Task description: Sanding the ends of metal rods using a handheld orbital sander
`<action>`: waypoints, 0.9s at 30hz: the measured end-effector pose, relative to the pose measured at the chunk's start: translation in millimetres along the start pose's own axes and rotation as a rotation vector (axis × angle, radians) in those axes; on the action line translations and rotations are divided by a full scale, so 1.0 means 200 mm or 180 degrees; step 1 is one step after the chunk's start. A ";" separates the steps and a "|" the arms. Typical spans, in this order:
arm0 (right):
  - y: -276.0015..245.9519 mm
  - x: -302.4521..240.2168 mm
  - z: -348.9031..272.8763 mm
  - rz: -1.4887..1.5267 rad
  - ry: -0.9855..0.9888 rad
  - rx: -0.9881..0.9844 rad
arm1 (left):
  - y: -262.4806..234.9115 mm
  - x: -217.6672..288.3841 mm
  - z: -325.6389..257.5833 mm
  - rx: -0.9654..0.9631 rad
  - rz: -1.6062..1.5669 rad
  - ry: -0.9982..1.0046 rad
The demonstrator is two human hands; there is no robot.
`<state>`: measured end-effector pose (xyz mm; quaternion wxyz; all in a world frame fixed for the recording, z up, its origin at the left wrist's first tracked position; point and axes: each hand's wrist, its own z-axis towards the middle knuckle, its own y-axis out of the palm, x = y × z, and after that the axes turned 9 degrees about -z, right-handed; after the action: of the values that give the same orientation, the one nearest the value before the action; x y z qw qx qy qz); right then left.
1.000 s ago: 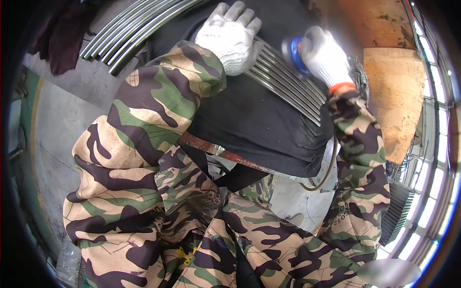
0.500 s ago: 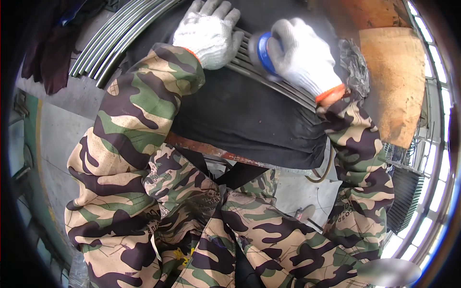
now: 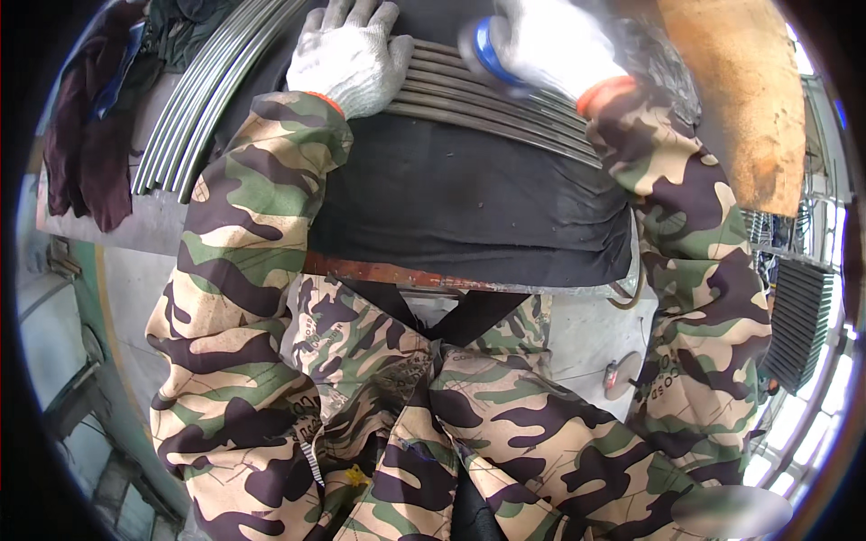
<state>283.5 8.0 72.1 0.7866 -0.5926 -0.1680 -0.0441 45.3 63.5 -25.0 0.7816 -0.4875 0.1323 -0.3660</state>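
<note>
Side by side on a black cloth [image 3: 451,198] lie several thin metal rods [image 3: 487,117]. My left hand [image 3: 350,59], in a white knit glove, rests flat across their left part with its fingers spread. Over the right part is my right hand [image 3: 564,45], gloved the same way and smeared by motion. Its fingers are closed round a round blue-edged disc [image 3: 492,50], which is against or just above the rods. Blur hides the disc's face, so its exact kind cannot be made out.
Several shiny curved metal rods [image 3: 216,99] lie on the table at the left. Beyond them hangs dark maroon cloth [image 3: 90,171]. Crumpled grey plastic [image 3: 667,72] and a tan board [image 3: 749,108] are at the right. A dark ribbed stack [image 3: 801,325] stands lower right.
The whole view has shifted and turned slightly. Both hands appear higher in it, the left one also further left. The right hand still grips the blue-edged disc and is in motion over the rods.
</note>
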 end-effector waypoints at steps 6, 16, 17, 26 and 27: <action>-0.13 -0.08 -0.14 0.0447 -0.0406 0.0260 | 0.01 0.00 0.03 -0.0115 0.0177 0.0057; -0.16 -0.13 -0.17 0.0473 -0.0515 0.0280 | 0.02 -0.03 0.02 -0.0073 0.0240 -0.0088; -0.13 -0.11 -0.13 0.0369 -0.0399 0.0240 | 0.02 -0.04 0.02 -0.0081 0.0232 -0.0071; -0.20 -0.19 -0.13 0.0515 -0.0503 0.0089 | -0.04 0.02 0.04 -0.0085 -0.0260 -0.0345; -0.16 -0.17 -0.10 0.0431 -0.0394 0.0059 | -0.04 0.03 0.04 -0.0138 -0.0278 -0.0383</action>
<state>247.5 -23.7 86.1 0.7814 -0.5968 -0.1763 0.0474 49.9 62.6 -13.2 0.7606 -0.5308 0.0716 -0.3668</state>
